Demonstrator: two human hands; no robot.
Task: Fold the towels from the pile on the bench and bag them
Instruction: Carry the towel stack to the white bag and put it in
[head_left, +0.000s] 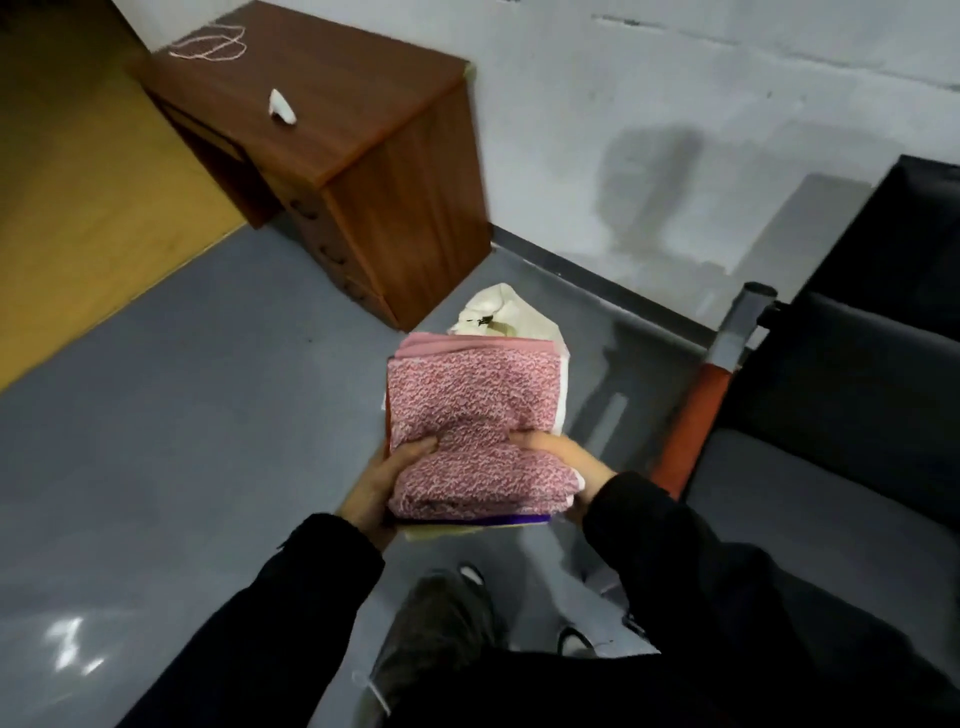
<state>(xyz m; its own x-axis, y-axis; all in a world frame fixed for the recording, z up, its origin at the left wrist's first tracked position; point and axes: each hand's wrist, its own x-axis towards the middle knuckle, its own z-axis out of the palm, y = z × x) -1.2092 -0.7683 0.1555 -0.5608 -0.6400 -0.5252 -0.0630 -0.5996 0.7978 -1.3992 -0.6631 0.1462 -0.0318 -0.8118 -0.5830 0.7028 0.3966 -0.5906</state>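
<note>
Bag (524, 322) mostly hidden behind towel stack (472, 415); lower towels show edges only; black seat (883, 332) cut off right; frame motion-blurred.

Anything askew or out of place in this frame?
Nothing stands out. Both hands, left and right, hold a neat stack of folded towels above the white bag on the floor.

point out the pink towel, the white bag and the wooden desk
pink towel (475, 410): head view, middle of its speckled top face
white bag (511, 309): head view, its crumpled upper part beyond the towel
wooden desk (332, 98): head view, bare part of its top
</note>
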